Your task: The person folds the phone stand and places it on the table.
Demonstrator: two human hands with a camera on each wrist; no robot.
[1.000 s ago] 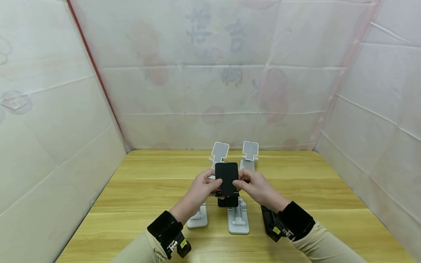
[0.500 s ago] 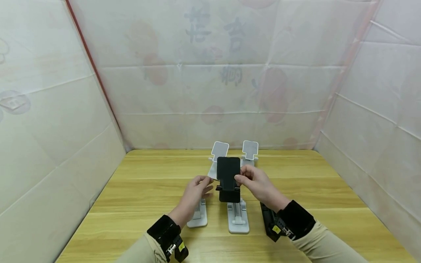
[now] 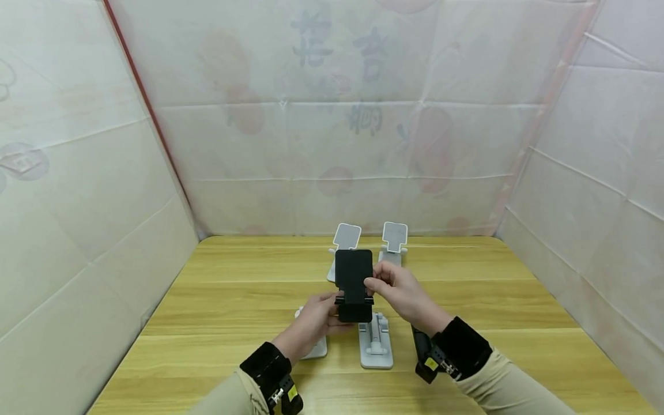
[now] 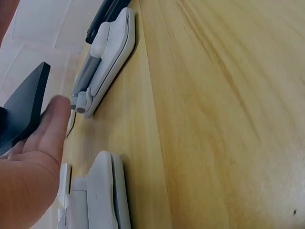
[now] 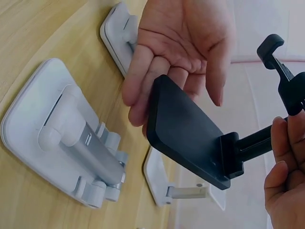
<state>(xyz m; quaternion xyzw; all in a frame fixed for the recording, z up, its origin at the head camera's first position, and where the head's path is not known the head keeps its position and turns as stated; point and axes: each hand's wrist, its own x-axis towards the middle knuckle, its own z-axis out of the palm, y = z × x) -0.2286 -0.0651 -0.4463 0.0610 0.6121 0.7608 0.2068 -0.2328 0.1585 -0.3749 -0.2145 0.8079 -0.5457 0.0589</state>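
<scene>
A black phone stand [image 3: 354, 279] is held up above the table, its plate facing the head camera. My right hand [image 3: 400, 295] pinches it at the right side; in the right wrist view its fingers curl by the stem [image 5: 257, 143]. My left hand [image 3: 307, 323] is at the stand's lower left. In the right wrist view the left palm [image 5: 183, 43] is turned up, with fairly straight fingers behind the base and the thumb apart. The left wrist view shows the stand's dark edge [image 4: 28, 105] against those fingers. Part of the left fingers is hidden by the stand.
A folded white phone stand [image 3: 376, 349] lies just below the held one. Another white stand [image 3: 317, 349] is partly hidden behind my left hand. Two unfolded white stands, a left one [image 3: 346, 236] and a right one [image 3: 395, 236], stand at the back. Dark gear sits under my right wrist.
My left hand let go of the black phone stand, drew off to the left, then came back under its base. The stand rose slightly and shifted left in my right hand's pinch.
</scene>
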